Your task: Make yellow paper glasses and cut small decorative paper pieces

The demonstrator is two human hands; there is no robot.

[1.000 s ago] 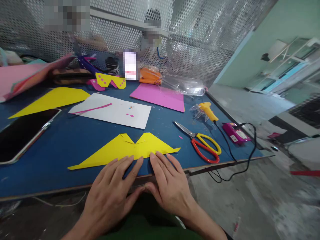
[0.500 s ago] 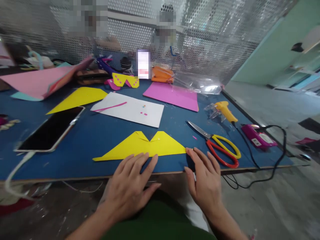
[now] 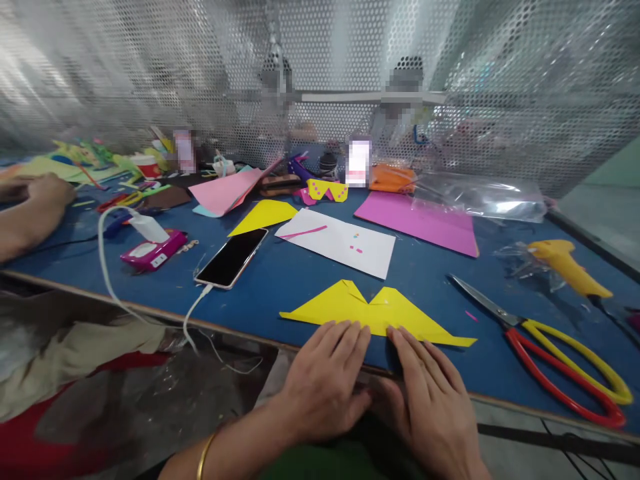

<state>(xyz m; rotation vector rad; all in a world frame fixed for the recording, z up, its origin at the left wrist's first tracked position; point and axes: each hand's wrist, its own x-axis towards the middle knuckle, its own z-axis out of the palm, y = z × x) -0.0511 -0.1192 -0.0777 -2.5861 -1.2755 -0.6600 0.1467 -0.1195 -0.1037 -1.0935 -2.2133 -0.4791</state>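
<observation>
A folded yellow paper (image 3: pixel 373 319), notched at its top middle, lies on the blue table (image 3: pixel 320 263) close to the front edge. My left hand (image 3: pixel 327 380) rests its outstretched fingertips on the paper's lower edge, left of the middle. Just to the right, my right hand (image 3: pixel 435 397) has its extended fingers at the same edge. Both thumbs hang below the table edge, and neither hand grips anything. A pair of scissors (image 3: pixel 510 319) with one red and one yellow handle lies right of the paper. Behind the paper is a white sheet (image 3: pixel 340 250) with pink scraps on it.
A phone (image 3: pixel 233 258) with a white cable lies left, near a purple power strip (image 3: pixel 155 250). A yellow glue gun (image 3: pixel 567 265) and pink sheet (image 3: pixel 420 220) are right. Yellow mask (image 3: pixel 327 190) and pink papers (image 3: pixel 230 190) lie behind. Another person's hand (image 3: pixel 47 200) is far left.
The view has swung left, showing another person's hand. My right hand has moved inward from the yellow paper's right tip, closer to my left hand.
</observation>
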